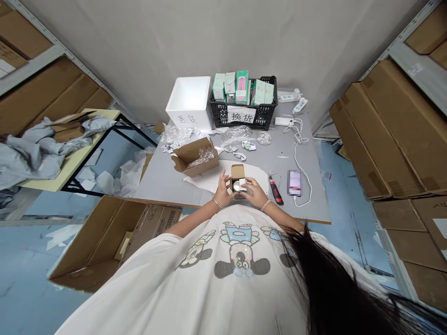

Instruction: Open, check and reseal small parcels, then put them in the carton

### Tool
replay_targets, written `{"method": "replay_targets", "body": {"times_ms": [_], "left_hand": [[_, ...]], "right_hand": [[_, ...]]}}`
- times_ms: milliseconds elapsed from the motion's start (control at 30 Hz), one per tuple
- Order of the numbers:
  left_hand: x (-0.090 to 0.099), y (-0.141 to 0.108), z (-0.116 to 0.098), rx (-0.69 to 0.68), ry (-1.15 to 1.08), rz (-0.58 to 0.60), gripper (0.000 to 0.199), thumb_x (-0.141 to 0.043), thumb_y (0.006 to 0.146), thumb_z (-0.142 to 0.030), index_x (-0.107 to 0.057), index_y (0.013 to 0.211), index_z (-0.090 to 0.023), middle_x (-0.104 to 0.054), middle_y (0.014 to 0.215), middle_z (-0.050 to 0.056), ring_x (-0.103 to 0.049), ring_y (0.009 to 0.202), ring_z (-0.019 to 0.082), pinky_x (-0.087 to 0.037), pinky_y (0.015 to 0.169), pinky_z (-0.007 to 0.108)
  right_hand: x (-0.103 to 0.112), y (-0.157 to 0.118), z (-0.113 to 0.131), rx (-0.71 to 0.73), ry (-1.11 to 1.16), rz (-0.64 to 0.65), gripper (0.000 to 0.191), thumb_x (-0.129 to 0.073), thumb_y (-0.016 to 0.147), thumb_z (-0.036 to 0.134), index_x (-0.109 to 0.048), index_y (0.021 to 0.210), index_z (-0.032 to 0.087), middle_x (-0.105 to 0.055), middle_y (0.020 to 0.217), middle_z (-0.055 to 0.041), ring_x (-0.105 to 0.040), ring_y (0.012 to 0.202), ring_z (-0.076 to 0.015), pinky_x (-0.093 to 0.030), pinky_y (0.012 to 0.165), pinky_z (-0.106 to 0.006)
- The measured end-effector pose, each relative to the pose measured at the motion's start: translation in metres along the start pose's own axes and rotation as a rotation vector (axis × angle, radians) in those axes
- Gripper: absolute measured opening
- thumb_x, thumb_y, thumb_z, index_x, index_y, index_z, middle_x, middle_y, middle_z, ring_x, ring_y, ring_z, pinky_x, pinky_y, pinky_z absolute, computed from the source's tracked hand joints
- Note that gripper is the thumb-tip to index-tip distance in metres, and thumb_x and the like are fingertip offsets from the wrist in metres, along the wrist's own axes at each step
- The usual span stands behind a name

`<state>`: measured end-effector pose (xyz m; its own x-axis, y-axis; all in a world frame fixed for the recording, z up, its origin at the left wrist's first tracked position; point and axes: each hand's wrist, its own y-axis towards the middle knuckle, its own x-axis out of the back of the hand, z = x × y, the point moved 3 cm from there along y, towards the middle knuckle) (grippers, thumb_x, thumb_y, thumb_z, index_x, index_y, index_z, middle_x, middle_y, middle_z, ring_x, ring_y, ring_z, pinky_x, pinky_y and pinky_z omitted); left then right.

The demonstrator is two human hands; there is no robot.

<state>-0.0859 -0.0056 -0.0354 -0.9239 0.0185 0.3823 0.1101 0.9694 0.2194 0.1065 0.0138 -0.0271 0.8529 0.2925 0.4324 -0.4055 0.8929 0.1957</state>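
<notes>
A small brown cardboard box (pixel 238 171) stands with its lid up at the table's front edge, between my hands. Inside it is a round, shiny item (pixel 236 186) with a small white piece (pixel 242 184) beside it. My left hand (pixel 223 190) holds the box's left side, thumb low and fingers raised. My right hand (pixel 255 192) has its fingertips on the white piece at the box's right side. White paper (pixel 256 175) lies under and behind the box. A red and black utility knife (pixel 276 190) rests to the right of my right hand.
An open brown box (pixel 200 168) with bubble wrap sits behind left. Further back stand a white foam box (pixel 190 104) and a black crate (pixel 218 114) of green-white boxes. A phone (pixel 295 183) with a white cable lies right. A large open carton (pixel 101 237) is on the floor at left.
</notes>
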Motion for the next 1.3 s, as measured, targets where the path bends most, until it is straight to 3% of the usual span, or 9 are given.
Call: {"method": "replay_targets", "body": {"times_ms": [100,233,333,600,800,967,1100,1200,1300], "left_hand": [[-0.006,-0.004,0.002,0.073,-0.077,0.038,0.066,-0.076,0.073,-0.032,-0.038,0.125,-0.021,-0.007,0.159,0.020,-0.043,0.136,0.027,-0.045,0.104,0.046],[-0.007,-0.002,0.001,0.101,0.100,0.104,0.040,-0.077,0.072,-0.024,-0.053,0.103,-0.019,-0.009,0.160,0.020,-0.024,0.145,0.034,-0.033,0.112,0.052],[-0.006,-0.001,0.001,0.145,0.095,0.087,0.040,-0.077,0.072,-0.021,-0.052,0.103,-0.019,-0.014,0.159,0.020,-0.026,0.145,0.033,-0.036,0.109,0.051],[-0.009,-0.006,0.005,0.193,-0.185,0.042,0.067,-0.078,0.069,-0.016,-0.033,0.118,-0.024,-0.035,0.151,0.020,-0.041,0.137,0.023,-0.039,0.108,0.047],[-0.005,-0.006,-0.001,0.150,-0.109,0.115,0.058,-0.079,0.069,-0.023,-0.042,0.113,-0.023,-0.036,0.150,0.017,-0.040,0.138,0.025,-0.043,0.105,0.043],[0.001,-0.002,-0.007,0.152,0.037,0.168,0.026,-0.067,0.083,-0.034,-0.054,0.101,-0.021,-0.038,0.148,0.014,-0.037,0.139,0.025,-0.048,0.097,0.039],[0.001,0.002,-0.004,0.076,0.122,0.229,0.027,-0.076,0.075,-0.035,-0.056,0.087,-0.020,-0.041,0.143,0.015,-0.033,0.140,0.029,-0.039,0.107,0.045],[-0.001,0.004,0.002,0.064,0.112,0.250,0.029,-0.079,0.070,-0.029,-0.056,0.084,-0.020,-0.043,0.138,0.014,-0.032,0.140,0.029,-0.038,0.108,0.046],[-0.003,0.007,0.005,0.100,0.027,0.216,0.023,-0.076,0.072,-0.022,-0.055,0.082,-0.020,-0.043,0.135,0.013,-0.041,0.133,0.027,-0.047,0.098,0.041]], "right_hand": [[-0.004,0.002,-0.003,-0.041,0.056,-0.040,0.025,-0.068,0.079,0.039,-0.068,0.098,0.023,-0.049,0.132,-0.0122,-0.047,0.127,-0.0274,-0.035,0.111,-0.048],[-0.006,0.021,-0.017,-0.300,0.292,-0.204,0.046,-0.063,0.080,0.051,-0.056,0.116,0.024,-0.053,0.129,-0.0129,-0.055,0.117,-0.0245,-0.045,0.100,-0.048],[-0.007,0.037,-0.021,-0.431,0.504,-0.158,0.056,-0.058,0.081,0.059,-0.051,0.125,0.025,-0.061,0.119,-0.0103,-0.059,0.111,-0.0222,-0.046,0.098,-0.047],[0.010,0.025,0.002,0.026,0.168,0.087,0.038,-0.075,0.073,0.042,-0.073,0.107,0.025,-0.062,0.120,-0.0088,-0.056,0.115,-0.0237,-0.039,0.107,-0.045],[0.004,0.010,-0.007,0.077,0.114,0.120,0.034,-0.076,0.075,0.039,-0.075,0.107,0.028,-0.052,0.139,-0.0095,-0.047,0.130,-0.0273,-0.033,0.113,-0.048],[-0.001,0.011,-0.011,0.070,0.065,0.102,0.030,-0.073,0.078,0.039,-0.075,0.106,0.029,-0.050,0.141,-0.0084,-0.045,0.133,-0.0280,-0.032,0.114,-0.051],[0.000,0.006,-0.011,0.155,-0.053,0.168,0.029,-0.071,0.081,0.033,-0.073,0.110,0.032,-0.041,0.150,-0.0052,-0.036,0.140,-0.0284,-0.028,0.115,-0.054],[-0.005,0.001,-0.020,0.176,-0.059,0.175,0.048,-0.071,0.080,0.030,-0.063,0.127,0.031,-0.030,0.156,-0.0063,-0.029,0.144,-0.0280,-0.027,0.117,-0.051],[-0.013,-0.003,-0.041,0.058,-0.019,0.123,0.090,-0.075,0.074,0.031,-0.030,0.152,0.023,-0.022,0.158,-0.0155,-0.029,0.144,-0.0300,-0.027,0.116,-0.051]]}}
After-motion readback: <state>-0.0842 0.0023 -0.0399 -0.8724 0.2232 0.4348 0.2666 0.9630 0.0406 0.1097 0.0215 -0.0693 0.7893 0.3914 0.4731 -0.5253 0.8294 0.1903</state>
